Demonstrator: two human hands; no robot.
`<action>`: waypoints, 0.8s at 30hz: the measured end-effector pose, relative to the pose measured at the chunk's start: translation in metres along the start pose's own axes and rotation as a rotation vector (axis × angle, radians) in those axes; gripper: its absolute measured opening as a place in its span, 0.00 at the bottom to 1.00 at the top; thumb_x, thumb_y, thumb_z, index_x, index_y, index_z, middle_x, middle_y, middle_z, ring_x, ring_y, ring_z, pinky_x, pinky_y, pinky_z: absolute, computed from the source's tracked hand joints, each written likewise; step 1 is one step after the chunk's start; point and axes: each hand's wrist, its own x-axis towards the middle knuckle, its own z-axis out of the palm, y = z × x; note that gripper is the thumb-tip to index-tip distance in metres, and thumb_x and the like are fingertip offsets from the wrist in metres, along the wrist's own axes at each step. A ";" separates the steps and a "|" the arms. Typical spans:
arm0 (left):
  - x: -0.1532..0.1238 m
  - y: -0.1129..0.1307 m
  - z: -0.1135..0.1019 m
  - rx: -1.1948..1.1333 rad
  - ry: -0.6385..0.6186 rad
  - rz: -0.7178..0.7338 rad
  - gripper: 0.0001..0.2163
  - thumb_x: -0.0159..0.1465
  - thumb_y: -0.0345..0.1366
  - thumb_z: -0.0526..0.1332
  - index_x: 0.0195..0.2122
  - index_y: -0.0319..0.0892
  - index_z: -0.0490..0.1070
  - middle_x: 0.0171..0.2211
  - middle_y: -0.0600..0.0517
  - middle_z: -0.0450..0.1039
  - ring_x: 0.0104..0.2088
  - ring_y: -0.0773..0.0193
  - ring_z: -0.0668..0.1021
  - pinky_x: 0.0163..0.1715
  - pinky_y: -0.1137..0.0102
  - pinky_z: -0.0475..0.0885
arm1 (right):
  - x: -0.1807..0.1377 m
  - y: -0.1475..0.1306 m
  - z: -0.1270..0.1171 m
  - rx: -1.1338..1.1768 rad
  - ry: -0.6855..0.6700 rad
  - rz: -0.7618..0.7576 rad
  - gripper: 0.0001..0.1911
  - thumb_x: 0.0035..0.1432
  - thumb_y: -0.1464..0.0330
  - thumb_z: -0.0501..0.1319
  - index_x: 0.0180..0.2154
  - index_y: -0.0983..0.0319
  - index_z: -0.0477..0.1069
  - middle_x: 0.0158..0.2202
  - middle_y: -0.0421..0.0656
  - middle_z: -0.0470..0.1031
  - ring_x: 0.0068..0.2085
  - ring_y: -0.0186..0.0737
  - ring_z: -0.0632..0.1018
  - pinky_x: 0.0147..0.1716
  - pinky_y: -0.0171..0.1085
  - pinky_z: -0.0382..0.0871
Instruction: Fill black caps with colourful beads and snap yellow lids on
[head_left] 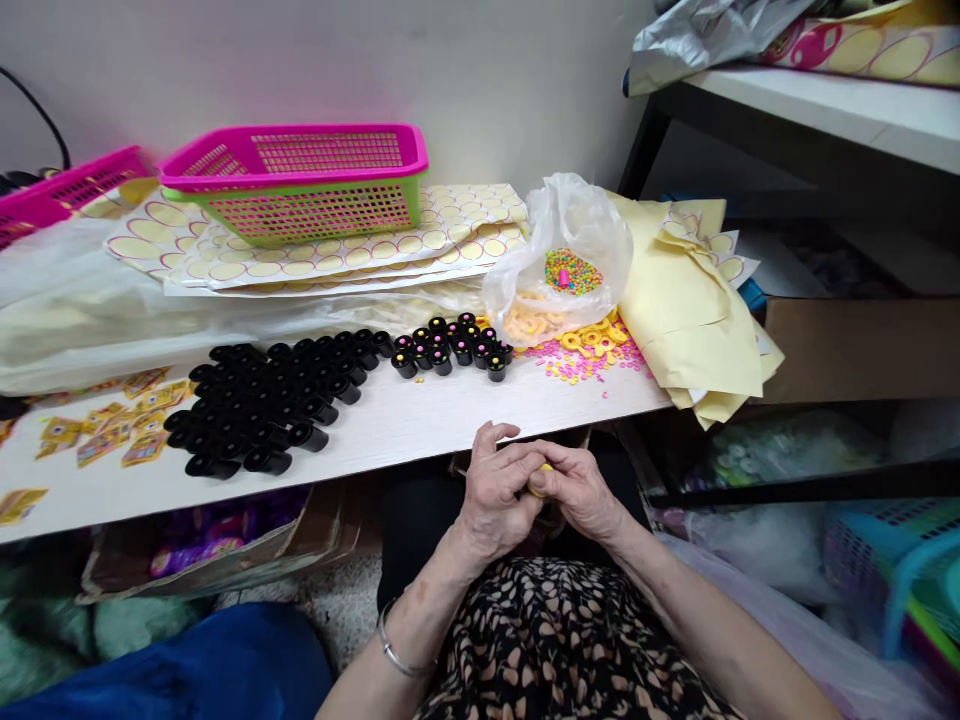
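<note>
White table (pixel 420 420) runs along the wall, with a pink basket (pixel 300 180) at 11 o'clock. Your left hand (pixel 495 495) and right hand (pixel 581 490) meet over your lap, both pinching a small yellow piece (pixel 538 482). Black caps (pixel 262 400) lie at 10 o'clock, a bead bag (pixel 566 260) at 12. Risk: the piece is tiny and held off the table, so a slip likely drops it to the floor.

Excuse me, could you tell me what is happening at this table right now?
A seated person holds a small yellow piece between the left hand and right hand, just below the table edge. On the table lie a cluster of black caps, a smaller group with coloured inserts, loose yellow rings and an open plastic bag of coloured beads.
</note>
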 end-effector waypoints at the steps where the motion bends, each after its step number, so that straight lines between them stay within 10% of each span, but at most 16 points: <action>1: -0.001 0.000 -0.001 -0.018 0.000 -0.018 0.07 0.52 0.28 0.59 0.32 0.43 0.73 0.32 0.52 0.78 0.32 0.64 0.76 0.50 0.57 0.62 | 0.000 0.003 0.001 0.059 0.009 0.013 0.20 0.47 0.58 0.65 0.41 0.62 0.73 0.36 0.42 0.74 0.38 0.39 0.72 0.40 0.35 0.65; 8: -0.009 -0.004 -0.001 -0.109 -0.032 -0.165 0.06 0.49 0.33 0.65 0.29 0.43 0.73 0.28 0.53 0.76 0.31 0.63 0.75 0.49 0.58 0.62 | 0.002 0.010 -0.002 0.298 -0.132 0.228 0.30 0.37 0.57 0.70 0.44 0.63 0.71 0.38 0.44 0.72 0.36 0.35 0.71 0.32 0.32 0.65; 14: -0.020 -0.022 -0.021 -0.209 -0.187 -0.177 0.11 0.48 0.32 0.65 0.35 0.46 0.75 0.37 0.49 0.74 0.41 0.58 0.73 0.51 0.58 0.63 | 0.009 0.021 -0.006 -0.045 -0.174 0.184 0.24 0.41 0.63 0.66 0.43 0.62 0.71 0.37 0.43 0.72 0.36 0.40 0.72 0.34 0.35 0.64; 20: -0.002 -0.104 -0.080 0.137 0.455 -0.656 0.15 0.52 0.37 0.61 0.41 0.41 0.72 0.44 0.46 0.69 0.40 0.59 0.72 0.39 0.65 0.69 | 0.026 0.053 -0.020 -1.100 -0.087 0.176 0.16 0.50 0.68 0.56 0.43 0.63 0.69 0.40 0.50 0.72 0.43 0.46 0.72 0.42 0.38 0.62; 24: 0.027 -0.149 -0.097 0.412 0.476 -0.748 0.23 0.46 0.45 0.63 0.43 0.39 0.72 0.37 0.49 0.70 0.30 0.62 0.71 0.32 0.67 0.67 | 0.029 0.055 -0.020 -1.404 -0.212 0.202 0.18 0.51 0.71 0.55 0.45 0.66 0.67 0.43 0.52 0.71 0.43 0.47 0.72 0.41 0.39 0.62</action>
